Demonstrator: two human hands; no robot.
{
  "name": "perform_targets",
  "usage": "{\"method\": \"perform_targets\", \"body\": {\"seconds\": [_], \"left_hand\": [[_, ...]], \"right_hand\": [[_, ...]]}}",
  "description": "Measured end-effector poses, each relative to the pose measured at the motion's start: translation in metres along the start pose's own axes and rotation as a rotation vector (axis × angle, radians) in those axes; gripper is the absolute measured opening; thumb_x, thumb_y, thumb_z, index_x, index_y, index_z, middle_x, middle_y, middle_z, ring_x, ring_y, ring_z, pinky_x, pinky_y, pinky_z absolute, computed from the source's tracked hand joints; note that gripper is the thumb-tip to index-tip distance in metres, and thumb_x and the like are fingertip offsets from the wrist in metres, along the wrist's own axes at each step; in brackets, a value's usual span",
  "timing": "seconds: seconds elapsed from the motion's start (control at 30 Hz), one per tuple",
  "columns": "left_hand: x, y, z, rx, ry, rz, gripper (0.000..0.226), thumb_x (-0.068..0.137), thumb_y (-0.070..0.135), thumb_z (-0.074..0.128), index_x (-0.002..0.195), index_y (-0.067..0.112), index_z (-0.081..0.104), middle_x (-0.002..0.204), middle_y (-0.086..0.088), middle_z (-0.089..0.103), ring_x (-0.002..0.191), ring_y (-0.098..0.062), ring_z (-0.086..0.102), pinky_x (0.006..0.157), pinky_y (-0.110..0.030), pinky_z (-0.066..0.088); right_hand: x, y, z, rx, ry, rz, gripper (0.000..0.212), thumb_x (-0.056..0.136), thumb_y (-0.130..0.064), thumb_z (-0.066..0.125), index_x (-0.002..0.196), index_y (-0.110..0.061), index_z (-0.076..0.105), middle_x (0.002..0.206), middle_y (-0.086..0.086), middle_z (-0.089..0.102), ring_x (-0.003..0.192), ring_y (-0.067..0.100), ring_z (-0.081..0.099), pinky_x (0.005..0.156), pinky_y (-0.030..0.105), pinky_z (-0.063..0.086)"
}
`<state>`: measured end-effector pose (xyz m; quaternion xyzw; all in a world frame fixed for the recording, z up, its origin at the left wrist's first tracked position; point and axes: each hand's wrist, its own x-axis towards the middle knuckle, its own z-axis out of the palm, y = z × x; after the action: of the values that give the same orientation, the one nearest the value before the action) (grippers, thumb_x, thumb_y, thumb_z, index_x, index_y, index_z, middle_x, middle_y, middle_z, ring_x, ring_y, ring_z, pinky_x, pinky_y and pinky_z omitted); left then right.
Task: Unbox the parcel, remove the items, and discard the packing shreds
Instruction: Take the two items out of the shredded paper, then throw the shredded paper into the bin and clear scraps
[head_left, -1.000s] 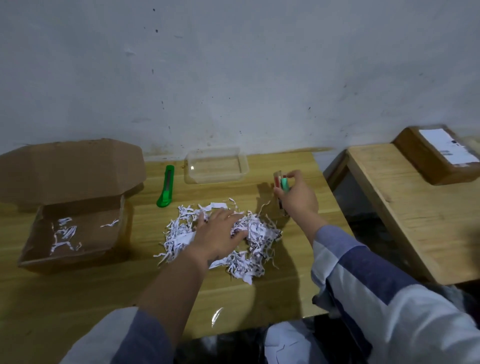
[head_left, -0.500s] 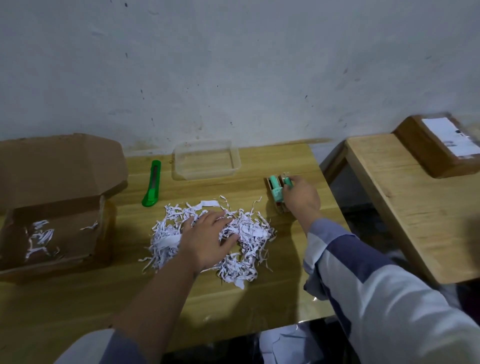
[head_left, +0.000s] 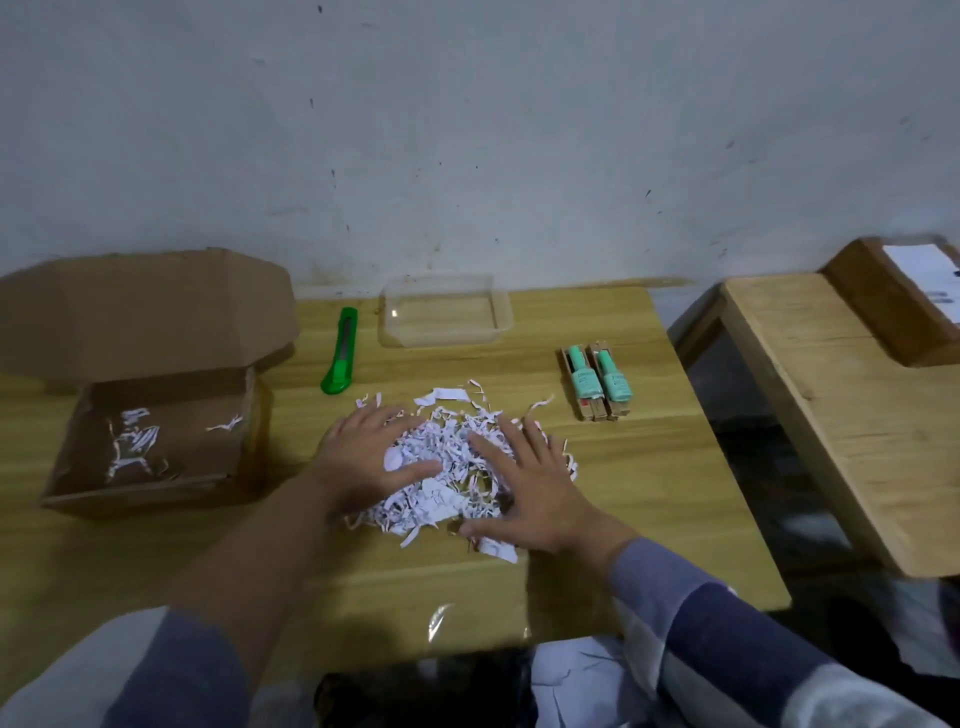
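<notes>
Head view: left hand (head_left: 371, 460) and right hand (head_left: 530, 491), fingers spread flat, flank crinkly paper shreds (head_left: 447, 452).

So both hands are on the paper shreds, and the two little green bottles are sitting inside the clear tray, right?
Not quite. The head view shows the two bottles lying on the table, right of the empty tray. Both hands, left and right, are on the shreds.

Bare tabletop (head_left: 649, 499) right of shreds (head_left: 447, 457); bottles (head_left: 597, 382), tub (head_left: 445, 317), knife (head_left: 340, 358) behind; box (head_left: 150, 441) left.
</notes>
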<state>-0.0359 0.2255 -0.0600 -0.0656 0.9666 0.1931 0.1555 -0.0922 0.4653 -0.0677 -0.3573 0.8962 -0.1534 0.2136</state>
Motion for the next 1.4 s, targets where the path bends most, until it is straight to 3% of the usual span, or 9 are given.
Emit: {"method": "perform_targets", "body": {"seconds": [0.2, 0.43, 0.53, 0.63, 0.77, 0.87, 1.07, 1.3, 1.4], "left_hand": [[-0.023, -0.023, 0.016, 0.144, -0.039, 0.154, 0.139, 0.034, 0.102, 0.038, 0.143, 0.038, -0.018, 0.160, 0.000, -0.009, 0.148, -0.022, -0.009, 0.118, -0.056, 0.009], [0.022, -0.019, 0.008, 0.115, 0.023, 0.223, 0.143, 0.039, 0.094, 0.051, 0.146, 0.035, -0.021, 0.154, 0.008, -0.030, 0.145, -0.013, -0.021, 0.114, -0.046, -0.008], [0.042, -0.012, 0.004, 0.101, 0.036, 0.253, 0.130, 0.045, 0.094, 0.047, 0.151, 0.033, 0.001, 0.160, 0.009, -0.003, 0.148, -0.012, -0.005, 0.120, -0.043, -0.001], [0.040, -0.002, 0.013, -0.077, 0.141, 0.277, 0.115, 0.054, 0.090, 0.045, 0.144, 0.019, 0.037, 0.150, 0.000, 0.037, 0.139, -0.018, 0.031, 0.116, -0.033, 0.025], [0.024, 0.019, 0.036, -0.121, 0.234, 0.248, 0.058, 0.071, 0.022, 0.069, 0.126, 0.008, 0.056, 0.127, -0.010, 0.057, 0.118, -0.028, 0.050, 0.099, -0.041, 0.045], [0.020, 0.040, 0.039, -0.125, 0.229, 0.205, 0.062, 0.068, -0.010, 0.061, 0.127, 0.010, 0.057, 0.125, -0.010, 0.059, 0.117, -0.030, 0.051, 0.097, -0.036, 0.044], [0.013, 0.077, 0.016, -0.261, 0.294, 0.235, 0.038, 0.074, 0.004, 0.067, 0.108, 0.019, 0.064, 0.109, -0.003, 0.064, 0.100, -0.026, 0.059, 0.080, -0.035, 0.050], [-0.020, 0.145, -0.004, -0.343, 0.271, 0.487, 0.027, 0.074, 0.010, 0.075, 0.100, 0.008, 0.067, 0.100, -0.015, 0.066, 0.095, -0.029, 0.060, 0.066, -0.022, 0.030], [-0.041, 0.177, 0.011, -0.361, 0.223, 0.576, 0.030, 0.076, 0.013, 0.076, 0.104, 0.007, 0.067, 0.105, -0.016, 0.066, 0.097, -0.027, 0.059, 0.066, -0.017, 0.027]], "right_hand": [[0.027, -0.001, 0.010, -0.130, 0.050, -0.073, 0.122, 0.056, -0.083, 0.056, 0.143, -0.043, -0.020, 0.150, 0.004, -0.036, 0.140, 0.034, -0.028, 0.109, 0.053, -0.015], [0.069, 0.000, -0.001, -0.180, 0.028, -0.183, 0.117, 0.061, -0.082, 0.052, 0.146, -0.035, -0.014, 0.159, -0.001, -0.017, 0.144, 0.021, -0.021, 0.113, 0.053, -0.016], [0.070, 0.006, 0.002, -0.112, 0.117, -0.194, 0.101, 0.071, -0.075, 0.042, 0.149, -0.019, 0.013, 0.159, 0.003, 0.011, 0.147, 0.022, 0.004, 0.119, 0.049, 0.004], [0.056, 0.010, 0.004, -0.046, 0.226, -0.134, 0.077, 0.076, -0.054, 0.039, 0.142, -0.014, 0.031, 0.149, 0.006, 0.034, 0.130, 0.021, 0.021, 0.107, 0.045, 0.023], [0.033, 0.016, 0.010, 0.006, 0.231, -0.090, 0.059, 0.083, -0.026, 0.060, 0.136, -0.012, 0.037, 0.138, 0.010, 0.043, 0.121, 0.029, 0.035, 0.102, 0.042, 0.032], [0.017, 0.020, 0.007, 0.096, 0.264, -0.042, 0.048, 0.082, -0.014, 0.064, 0.127, -0.006, 0.048, 0.129, 0.017, 0.049, 0.117, 0.035, 0.044, 0.100, 0.041, 0.039], [-0.010, 0.011, -0.020, 0.206, 0.378, 0.119, 0.048, 0.084, -0.011, 0.062, 0.130, -0.006, 0.048, 0.129, 0.017, 0.055, 0.120, 0.033, 0.048, 0.098, 0.035, 0.038], [-0.093, -0.003, -0.047, 0.231, 0.625, 0.334, 0.043, 0.085, -0.009, 0.062, 0.127, -0.007, 0.052, 0.122, 0.018, 0.062, 0.112, 0.033, 0.055, 0.080, 0.030, 0.040], [-0.145, -0.004, -0.042, 0.233, 0.704, 0.416, 0.041, 0.084, -0.007, 0.062, 0.124, -0.006, 0.055, 0.123, 0.019, 0.062, 0.116, 0.033, 0.055, 0.088, 0.031, 0.040]]}}
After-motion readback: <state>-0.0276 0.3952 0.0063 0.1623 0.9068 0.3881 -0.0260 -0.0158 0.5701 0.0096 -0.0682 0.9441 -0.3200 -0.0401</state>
